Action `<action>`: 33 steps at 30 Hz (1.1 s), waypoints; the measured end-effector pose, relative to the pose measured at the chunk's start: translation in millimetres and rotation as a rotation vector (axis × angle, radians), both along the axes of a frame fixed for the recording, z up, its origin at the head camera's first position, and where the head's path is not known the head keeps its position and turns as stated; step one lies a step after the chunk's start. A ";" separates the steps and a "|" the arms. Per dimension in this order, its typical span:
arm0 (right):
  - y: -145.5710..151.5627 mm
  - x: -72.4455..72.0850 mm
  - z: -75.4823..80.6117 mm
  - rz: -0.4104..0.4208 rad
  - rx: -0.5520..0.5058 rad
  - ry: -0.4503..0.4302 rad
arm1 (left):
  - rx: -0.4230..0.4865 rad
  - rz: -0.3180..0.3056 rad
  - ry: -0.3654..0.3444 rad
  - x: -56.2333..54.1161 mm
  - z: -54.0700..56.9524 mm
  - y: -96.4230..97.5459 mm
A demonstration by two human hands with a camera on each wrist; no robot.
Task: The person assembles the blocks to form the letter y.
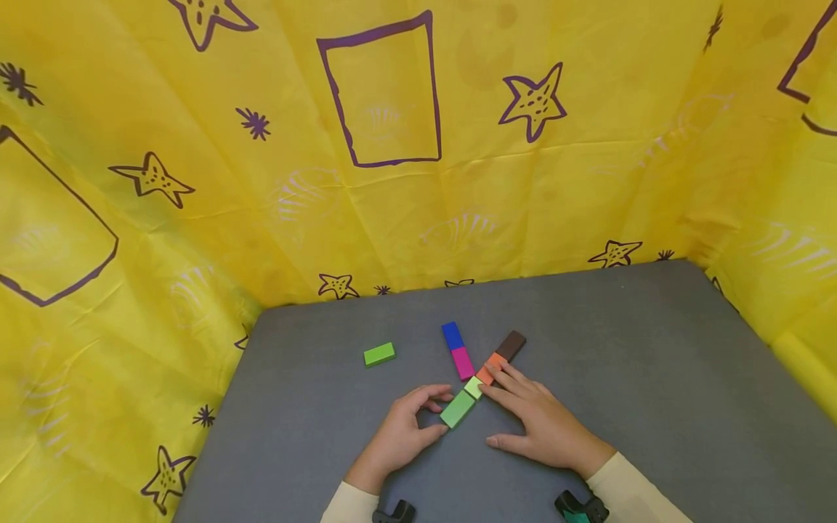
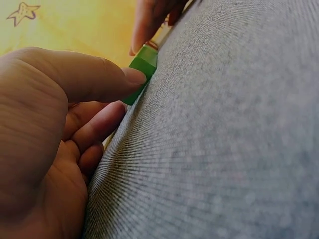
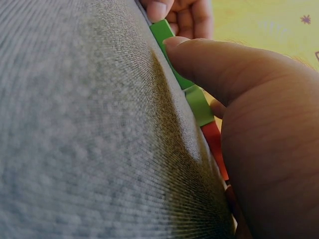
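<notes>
Several coloured blocks lie end to end in a slanting row in the head view. A green block forms the near end, followed by a small light green block, an orange block and a dark brown block. My left hand holds the near end of the green block between thumb and curled fingers; the left wrist view has the thumb against this green block. Extended fingers of my right hand touch the orange and light green blocks, its thumb held apart over the table.
A blue block and a magenta block make a second line that meets the row near its middle. Off to the left lies a lone green block. Yellow patterned cloth stands behind the grey table.
</notes>
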State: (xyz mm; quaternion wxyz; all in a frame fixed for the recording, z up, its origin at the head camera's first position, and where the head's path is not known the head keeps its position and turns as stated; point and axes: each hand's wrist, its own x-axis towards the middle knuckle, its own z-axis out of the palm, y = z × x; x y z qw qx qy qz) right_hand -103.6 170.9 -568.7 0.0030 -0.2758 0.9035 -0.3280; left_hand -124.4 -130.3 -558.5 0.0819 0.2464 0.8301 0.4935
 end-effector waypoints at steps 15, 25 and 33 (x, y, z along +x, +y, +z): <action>-0.4 -0.8 -0.9 -0.003 0.004 -0.002 | -0.029 0.006 0.030 -0.9 -2.1 0.6; 0.5 -0.4 -1.0 -0.004 0.008 0.011 | -0.039 0.017 0.035 -1.2 -2.8 2.3; 0.6 -0.1 -1.4 -0.002 0.002 0.020 | -0.039 0.017 0.048 -1.2 -2.5 3.0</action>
